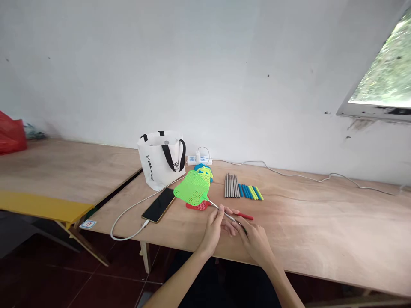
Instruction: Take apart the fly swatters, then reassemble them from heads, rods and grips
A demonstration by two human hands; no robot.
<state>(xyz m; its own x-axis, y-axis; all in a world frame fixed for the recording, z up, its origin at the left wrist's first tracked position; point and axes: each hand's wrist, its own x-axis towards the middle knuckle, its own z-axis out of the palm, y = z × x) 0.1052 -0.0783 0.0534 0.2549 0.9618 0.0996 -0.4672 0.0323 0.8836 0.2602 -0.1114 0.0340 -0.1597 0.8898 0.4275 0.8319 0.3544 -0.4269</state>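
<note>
A bright green perforated plastic fly swatter with a thin silver metal rod [192, 189] is in both hands, its long axis slanting from the right hand, at the near end, past the left hand to the paddle ahead and leftward. The left hand [214, 224] is nearer the paddle, thumb pressed on the rod and fingers curled below; the right hand [255, 239] is closed about the dark end, its grip partly hidden.

Just beyond the left hand lies a red perforated paddle [199, 206], and beyond the right hand a slim red grip [245, 216]; the hands hide whether they join. Farther ahead are grey metal tubes [231, 186] and blue and yellow cylindrical sleeves [250, 191]. Left of the left hand, a black smartphone [159, 205] rests on the wooden surface [321, 226].
</note>
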